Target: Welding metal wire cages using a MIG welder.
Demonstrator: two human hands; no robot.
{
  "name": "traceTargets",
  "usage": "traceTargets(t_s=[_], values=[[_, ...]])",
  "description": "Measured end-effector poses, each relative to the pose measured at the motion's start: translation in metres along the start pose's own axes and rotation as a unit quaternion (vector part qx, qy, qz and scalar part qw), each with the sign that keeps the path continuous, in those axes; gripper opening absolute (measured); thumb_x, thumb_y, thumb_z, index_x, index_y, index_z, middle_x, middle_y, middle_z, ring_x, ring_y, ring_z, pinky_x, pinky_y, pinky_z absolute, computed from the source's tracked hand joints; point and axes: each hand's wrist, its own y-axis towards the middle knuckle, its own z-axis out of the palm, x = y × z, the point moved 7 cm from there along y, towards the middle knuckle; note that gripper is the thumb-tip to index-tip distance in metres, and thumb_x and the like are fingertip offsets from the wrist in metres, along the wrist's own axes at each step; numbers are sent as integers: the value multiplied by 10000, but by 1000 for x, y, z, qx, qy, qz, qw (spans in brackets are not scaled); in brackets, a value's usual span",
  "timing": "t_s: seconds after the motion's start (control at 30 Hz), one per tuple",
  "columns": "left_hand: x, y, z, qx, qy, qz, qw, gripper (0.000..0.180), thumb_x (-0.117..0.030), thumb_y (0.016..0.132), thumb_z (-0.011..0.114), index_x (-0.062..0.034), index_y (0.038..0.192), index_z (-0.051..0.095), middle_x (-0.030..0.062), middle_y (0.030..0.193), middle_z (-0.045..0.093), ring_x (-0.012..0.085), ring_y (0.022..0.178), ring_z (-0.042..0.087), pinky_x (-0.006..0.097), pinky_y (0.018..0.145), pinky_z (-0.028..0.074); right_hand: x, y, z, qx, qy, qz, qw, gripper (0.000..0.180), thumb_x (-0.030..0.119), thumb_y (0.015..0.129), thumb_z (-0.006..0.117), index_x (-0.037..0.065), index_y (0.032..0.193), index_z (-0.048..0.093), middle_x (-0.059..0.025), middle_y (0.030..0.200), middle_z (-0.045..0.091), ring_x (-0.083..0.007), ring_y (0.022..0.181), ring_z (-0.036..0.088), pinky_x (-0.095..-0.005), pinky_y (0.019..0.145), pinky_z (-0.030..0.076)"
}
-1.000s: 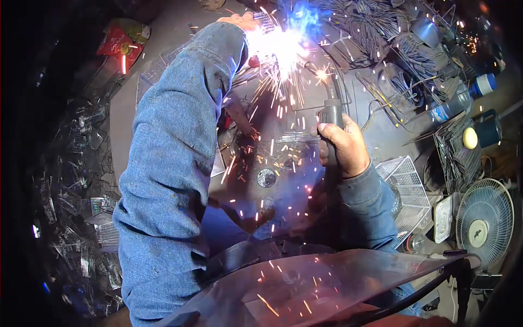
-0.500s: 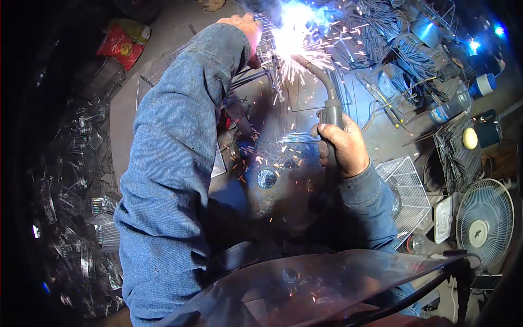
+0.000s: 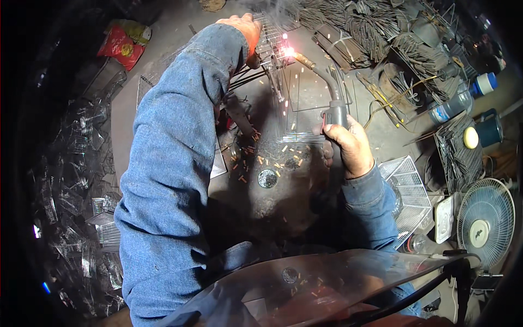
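Observation:
In my right hand (image 3: 351,147) is a welding torch (image 3: 330,87), the fingers closed round its grey handle. Its curved neck points up and left to a red-hot glowing spot on a metal wire rack (image 3: 268,42). Wisps of smoke and a few sparks hang about that spot. My left hand (image 3: 241,27) rests at the rack's left edge with bent fingers, gripping it; the fingertips are partly hidden. Below the rack lies a small bundle of straight wires (image 3: 300,138).
Piles of metal rods (image 3: 376,30) lie at the far right, near a bottle (image 3: 455,106). A wire basket (image 3: 406,191) and a fan (image 3: 482,220) stand to the right. Many wire pieces (image 3: 71,201) cover the left side. A clear visor (image 3: 305,278) crosses the bottom.
The bright arc and its spray of sparks have died down to a small red glow. My right hand and the torch have shifted slightly right; the left hand stays put.

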Motion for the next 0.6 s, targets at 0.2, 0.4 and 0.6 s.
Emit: traceTargets(t_s=[0.2,0.4,0.6], values=[[1,2,1,-4,4,11,1000,844,-367,569,820,-91,1275,450,149,1250,465,330,1148,483,434,923,452,1,0,4,3,1,2,1000,259,180,784,579,34,985,504,-80,826,603,-110,459,482,-255,375,401],[4,19,15,-34,-28,25,999,829,-364,566,810,-90,1263,457,134,1229,480,312,1141,492,437,902,460,1,1,-1,-9,-19,7,1000,214,196,792,567,22,915,541,-56,653,559,-107,437,475,-250,373,396],[32,49,53,-40,-166,0,985,833,-399,536,817,-73,1232,495,149,1243,486,326,1135,495,405,924,452,-4,2,8,18,-25,30,999,232,195,801,565,9,937,541,-66,629,554,-108,437,492,-242,350,391]])
